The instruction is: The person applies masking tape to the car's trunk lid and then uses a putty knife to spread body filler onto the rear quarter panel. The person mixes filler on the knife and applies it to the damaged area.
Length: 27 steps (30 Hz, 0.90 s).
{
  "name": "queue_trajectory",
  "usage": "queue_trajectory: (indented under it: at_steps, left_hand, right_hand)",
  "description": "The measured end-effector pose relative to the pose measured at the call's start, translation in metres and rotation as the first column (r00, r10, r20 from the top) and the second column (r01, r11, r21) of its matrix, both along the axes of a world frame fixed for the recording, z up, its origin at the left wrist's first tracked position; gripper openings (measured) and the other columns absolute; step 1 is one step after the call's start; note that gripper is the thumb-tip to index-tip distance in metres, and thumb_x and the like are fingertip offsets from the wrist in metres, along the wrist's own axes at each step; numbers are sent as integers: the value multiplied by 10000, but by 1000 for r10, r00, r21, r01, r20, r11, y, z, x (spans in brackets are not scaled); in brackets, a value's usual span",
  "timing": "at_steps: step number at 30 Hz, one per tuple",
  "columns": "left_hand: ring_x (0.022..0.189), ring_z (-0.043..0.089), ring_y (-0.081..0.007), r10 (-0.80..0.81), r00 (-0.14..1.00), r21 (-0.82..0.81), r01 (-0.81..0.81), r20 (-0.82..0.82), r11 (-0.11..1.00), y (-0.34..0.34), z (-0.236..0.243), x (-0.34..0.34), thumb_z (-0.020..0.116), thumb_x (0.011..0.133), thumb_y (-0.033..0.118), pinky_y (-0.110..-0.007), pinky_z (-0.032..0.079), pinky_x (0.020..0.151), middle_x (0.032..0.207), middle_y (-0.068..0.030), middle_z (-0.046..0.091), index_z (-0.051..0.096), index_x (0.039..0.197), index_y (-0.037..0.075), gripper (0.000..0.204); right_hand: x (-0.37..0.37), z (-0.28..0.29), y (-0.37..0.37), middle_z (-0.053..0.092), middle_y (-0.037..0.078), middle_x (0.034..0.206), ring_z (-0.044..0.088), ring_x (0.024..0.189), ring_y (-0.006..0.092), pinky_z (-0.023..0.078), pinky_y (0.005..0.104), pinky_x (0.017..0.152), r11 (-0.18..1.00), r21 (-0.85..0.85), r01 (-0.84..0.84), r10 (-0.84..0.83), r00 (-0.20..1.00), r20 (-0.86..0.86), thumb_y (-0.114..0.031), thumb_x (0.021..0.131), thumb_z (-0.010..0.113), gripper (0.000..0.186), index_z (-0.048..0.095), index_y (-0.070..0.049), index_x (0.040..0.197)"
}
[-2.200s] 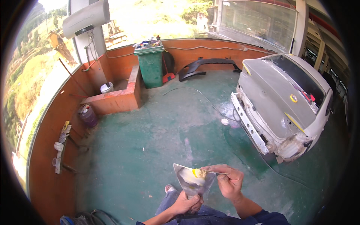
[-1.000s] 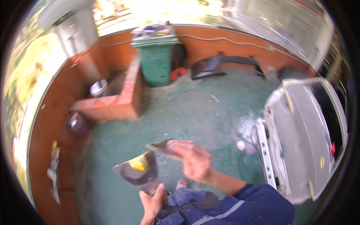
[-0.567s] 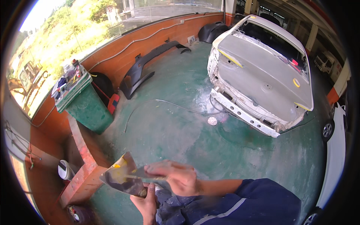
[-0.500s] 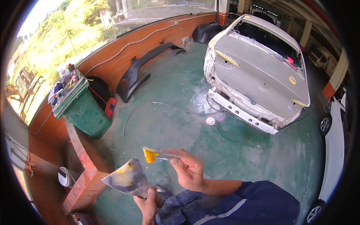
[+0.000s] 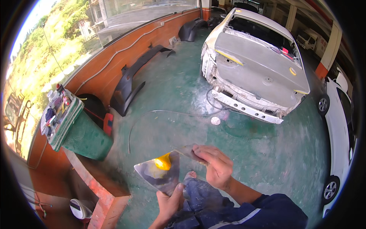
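Note:
My left hand (image 5: 170, 201) grips the narrow end of a flat, grey, roughly triangular putty board (image 5: 167, 184), thumb on top. A glossy lump of yellow putty (image 5: 162, 163) sits near the board's far edge, with a thin yellowish smear beside it. My right hand (image 5: 218, 166) is closed around a putty knife (image 5: 189, 152), its thin grey blade pointing left. The blade's tip is close to the board's upper right corner; whether they touch, I cannot tell. Only the blade and part of the knife's grip show past my fingers.
Ahead stands a stripped car (image 5: 248, 49) with a grey-primed lid and yellow tape. A hose (image 5: 164, 111) crosses the green floor. At left are a cluttered green bin (image 5: 89, 135), a dark bumper (image 5: 131, 74), a red-orange ledge (image 5: 99, 187) and a white bucket (image 5: 81, 209). A white car (image 5: 337, 126) stands right.
The yellow putty has gone from the knife's blade onto the board. My right hand has moved right, turning the blade, and the board has moved right too. The view has shifted.

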<state>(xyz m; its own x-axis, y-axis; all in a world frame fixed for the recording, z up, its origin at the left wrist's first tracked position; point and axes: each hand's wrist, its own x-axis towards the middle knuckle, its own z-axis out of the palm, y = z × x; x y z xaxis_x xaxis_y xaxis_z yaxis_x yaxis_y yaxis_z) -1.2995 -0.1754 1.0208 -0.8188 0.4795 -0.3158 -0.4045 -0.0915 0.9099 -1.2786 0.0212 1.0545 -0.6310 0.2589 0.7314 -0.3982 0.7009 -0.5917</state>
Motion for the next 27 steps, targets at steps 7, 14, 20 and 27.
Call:
queue_trajectory:
  at_steps: [7,14,20,27]
  left_hand:
    - [674,625,-131,-98,829,-336,-112,-550,935,51,-4,-99,704,881,72,-320,523,648,744,-120,704,692,956,2,103]
    - [465,486,-102,-81,955,36,95,-284,995,82,-23,-215,736,922,200,-275,382,435,558,-33,549,641,943,-19,240]
    - [441,415,-167,-539,835,494,423,113,760,124,-46,-251,697,918,509,-326,327,430,521,-22,417,643,950,-4,516]
    - [476,453,-114,-434,901,250,420,0,872,177,-21,-332,705,962,358,-299,392,471,586,-13,503,657,973,-11,372]
  right_hand:
    - [-88,-19,-5,727,169,1077,726,983,319,608,378,831,996,84,-40,39,999,12,116,763,656,299,705,57,1052]
    - [-175,9,52,718,193,1118,694,1005,213,550,329,881,811,-584,-17,-92,984,-156,31,984,526,182,662,67,1100]
    - [-229,2,109,734,179,1098,705,993,234,541,331,886,614,-674,-411,359,906,-224,-3,975,583,191,689,64,1118]
    - [-268,-12,167,738,184,1073,725,981,326,577,342,855,944,-122,305,-292,949,115,86,870,615,241,708,65,1091]
